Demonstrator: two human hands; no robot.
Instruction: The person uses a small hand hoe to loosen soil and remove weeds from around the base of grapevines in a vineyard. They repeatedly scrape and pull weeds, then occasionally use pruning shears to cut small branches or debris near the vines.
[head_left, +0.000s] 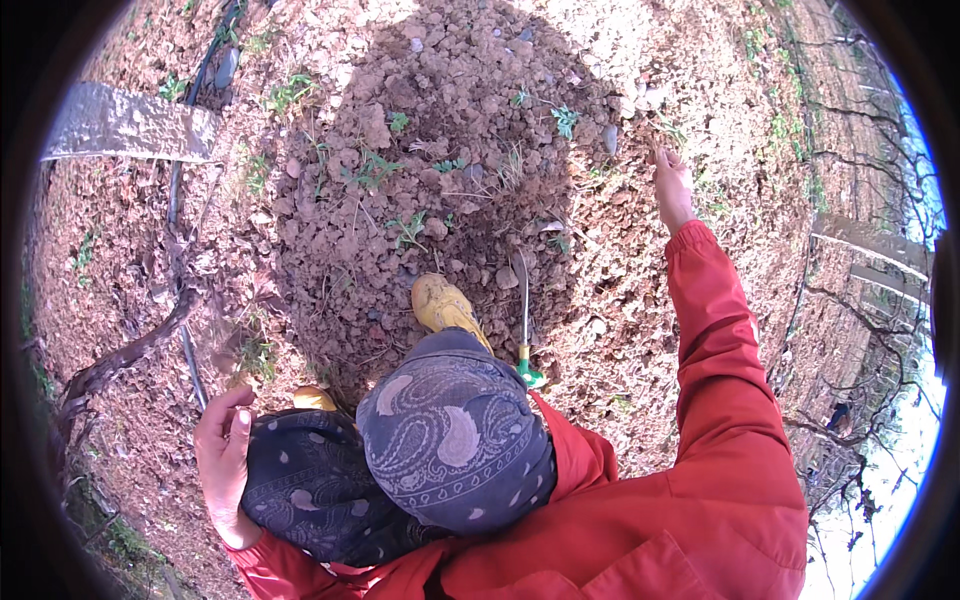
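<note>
My right hand (673, 184) is stretched out to the upper right, low over the soil. Its fingertips are drawn together beside a small green weed (673, 133); whether they grip it is unclear. On the left, my left hand (227, 457) is beside my knee in patterned dark trousers (300, 480), thumb and fingers apart, holding nothing visible. A hand tool with a curved metal blade and green handle (529, 373) lies on the ground to the right of my yellow boot (444, 301). Small leafy weeds (409, 229) grow in the cloddy soil ahead.
A black irrigation hose (192, 360) runs down the left side, past a woody vine stem (127, 360) and a pale post (135, 124). Stones, one of them grey (610, 139), dot the soil. Bare branches (862, 322) and more posts (874, 241) stand at the far right.
</note>
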